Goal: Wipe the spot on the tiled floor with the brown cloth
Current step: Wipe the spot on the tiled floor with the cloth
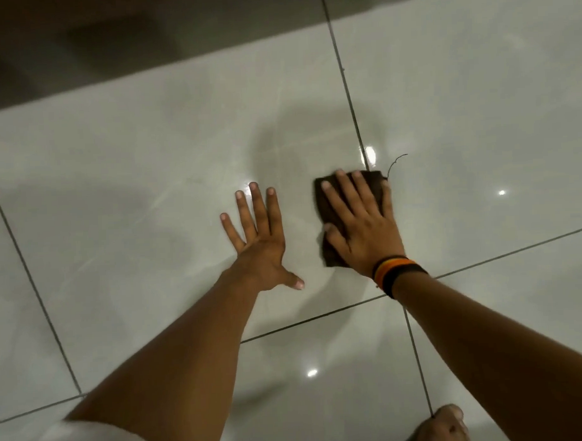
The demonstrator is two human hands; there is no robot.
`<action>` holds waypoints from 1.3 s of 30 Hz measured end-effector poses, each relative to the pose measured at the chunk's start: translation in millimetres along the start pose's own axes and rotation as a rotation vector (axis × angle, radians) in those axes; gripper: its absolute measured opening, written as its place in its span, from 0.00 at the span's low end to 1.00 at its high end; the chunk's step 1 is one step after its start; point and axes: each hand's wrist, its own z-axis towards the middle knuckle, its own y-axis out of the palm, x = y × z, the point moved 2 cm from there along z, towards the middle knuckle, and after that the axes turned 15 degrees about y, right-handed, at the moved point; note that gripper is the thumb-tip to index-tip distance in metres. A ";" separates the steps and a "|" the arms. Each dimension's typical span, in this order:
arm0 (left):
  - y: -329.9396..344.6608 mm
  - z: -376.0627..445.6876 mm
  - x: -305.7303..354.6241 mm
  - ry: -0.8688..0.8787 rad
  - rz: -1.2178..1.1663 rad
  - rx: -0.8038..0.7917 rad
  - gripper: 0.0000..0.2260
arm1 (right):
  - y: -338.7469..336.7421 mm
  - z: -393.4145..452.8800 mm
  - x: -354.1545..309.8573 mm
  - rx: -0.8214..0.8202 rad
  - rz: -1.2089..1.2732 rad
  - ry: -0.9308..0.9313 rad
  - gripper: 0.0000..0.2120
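A folded brown cloth (pixel 374 184) lies flat on the glossy pale tiled floor (pixel 150 192), beside a dark grout line. My right hand (pixel 362 224) presses down on it with fingers spread, covering most of the cloth; a loose thread (pixel 396 162) sticks out from its far corner. To the left, my left hand (pixel 260 238) rests flat on the tile with fingers apart, holding nothing. The cloth and hand hide any spot under them; I see no distinct mark elsewhere.
Grout lines (pixel 347 86) cross the floor. A darker shadowed strip (pixel 112 45) runs along the top left. Part of a foot or knee (pixel 445 426) shows at the bottom right. A striped wristband (pixel 397 272) circles my right wrist.
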 end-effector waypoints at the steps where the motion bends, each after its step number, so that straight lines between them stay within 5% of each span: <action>1: -0.6 0.5 -0.3 -0.003 -0.001 -0.012 0.82 | -0.9 1.2 13.8 -0.011 0.021 0.098 0.35; 6: 1.8 4.0 -2.4 -0.002 -0.017 0.002 0.84 | -20.9 77.5 9.3 0.079 0.217 0.581 0.37; 11: 4.0 -4.3 -5.3 0.086 -0.031 0.140 0.80 | 4.8 18.1 -51.3 0.083 0.031 0.027 0.34; 13: 7.6 -23.0 -16.7 0.085 -0.019 0.195 0.78 | 22.4 -43.3 -47.0 0.043 0.030 0.009 0.34; 17: 20.8 -75.7 -66.1 -0.136 -0.058 0.094 0.83 | 27.8 -86.4 -17.7 -0.101 0.103 0.439 0.35; 21: 38.3 -92.3 -102.5 -0.096 -0.051 0.024 0.84 | 6.0 -14.7 -58.6 -0.028 0.346 0.821 0.37; 23: 42.6 -89.3 -106.7 -0.061 -0.040 0.048 0.84 | 6.3 9.7 -98.5 0.043 0.270 0.658 0.37; 27: 39.8 -92.7 -108.3 -0.037 -0.050 0.038 0.83 | 24.5 -28.0 -158.2 0.052 0.054 0.040 0.34; 29: 37.5 -93.5 -108.0 -0.036 -0.062 0.022 0.82 | 33.3 -66.6 -145.1 -0.015 0.036 -0.054 0.33; 33: 40.3 -92.3 -111.1 -0.045 -0.058 0.019 0.82 | 30.0 -73.1 -82.9 -0.061 0.054 0.275 0.34; 36: 44.8 -88.0 -115.4 -0.032 -0.032 0.051 0.83 | 17.6 -9.2 -97.1 0.013 0.218 0.616 0.36; 39: 49.8 -85.9 -117.2 -0.032 -0.036 0.071 0.83 | 6.2 26.8 -152.5 0.032 0.239 0.556 0.37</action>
